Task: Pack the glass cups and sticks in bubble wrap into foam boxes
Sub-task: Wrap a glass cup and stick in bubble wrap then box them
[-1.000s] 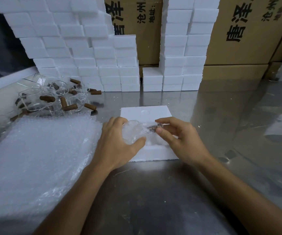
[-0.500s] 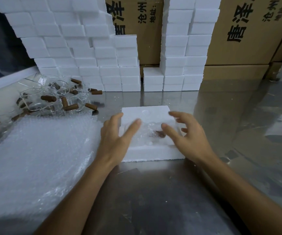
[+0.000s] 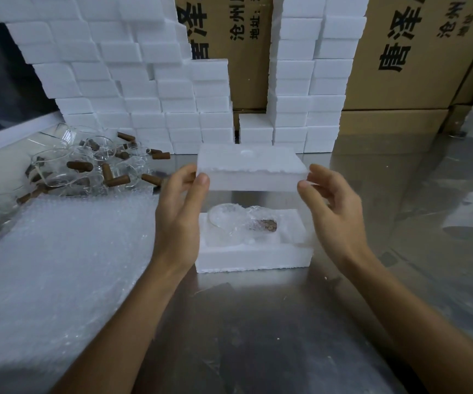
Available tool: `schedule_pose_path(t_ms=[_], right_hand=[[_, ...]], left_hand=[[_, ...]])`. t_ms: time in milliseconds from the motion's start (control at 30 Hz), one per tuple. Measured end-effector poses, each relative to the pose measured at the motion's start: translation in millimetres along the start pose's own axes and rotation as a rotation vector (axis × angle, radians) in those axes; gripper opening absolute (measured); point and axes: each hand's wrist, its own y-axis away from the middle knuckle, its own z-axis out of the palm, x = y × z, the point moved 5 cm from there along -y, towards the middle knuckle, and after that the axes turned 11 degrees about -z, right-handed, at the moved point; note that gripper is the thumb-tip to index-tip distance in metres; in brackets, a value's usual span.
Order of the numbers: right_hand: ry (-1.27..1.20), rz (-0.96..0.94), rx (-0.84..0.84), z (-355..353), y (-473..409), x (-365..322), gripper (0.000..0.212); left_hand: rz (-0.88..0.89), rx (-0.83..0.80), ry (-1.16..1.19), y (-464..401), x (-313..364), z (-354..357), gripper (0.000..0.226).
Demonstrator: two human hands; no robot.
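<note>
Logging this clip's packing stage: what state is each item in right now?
Foam lid: lifted, held above the base by both hands.
Foam box base: open, on the table.
Wrapped cup and stick: seated in the base, bubble wrap around them.
Left hand: grips the lid's left end.
Right hand: fingers at the lid's right end.
Loose cups and sticks: unwrapped, piled.
Bubble wrap sheets: lying flat.

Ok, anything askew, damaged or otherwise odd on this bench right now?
Nothing looks broken. The lifted foam lid has a ragged, crumbly front edge. Unwrapped glass cups and brown sticks lie jumbled on their sides at the far left. The wrapped cup sits neatly in the foam box.
</note>
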Motion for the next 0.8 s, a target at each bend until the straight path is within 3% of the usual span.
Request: schedule_pose_path(t_ms=[133,333,533,667,800], right_hand=[[-0.062,-0.068,0.117,-9.5,-3.6,-10.1,0.036],[-0.044,-0.062,0.104,-3.6,0.6,-6.3,0.037],[-0.099,-0.025,0.087,-0.9,3.8,-0.7,0.038],[-0.129,-0.110,0.139,-5.8,3.4,-5.1,0.034],[-0.109,-0.056,0.092,-1.3,4.7,1.3,0.035]], left_hand=[[0.087,0.055,0.018,5.2,15.4,-2.3,0.037],[0.047,0.128,0.023,6.6,8.8,-3.4,0.049],[0.059,0.149,0.004,8.4,10.1,-4.7,0.046],[0.102,0.165,0.021,9.8,12.4,-4.9,0.048],[0.081,0.168,-0.082,7.1,4.6,-5.5,0.044]])
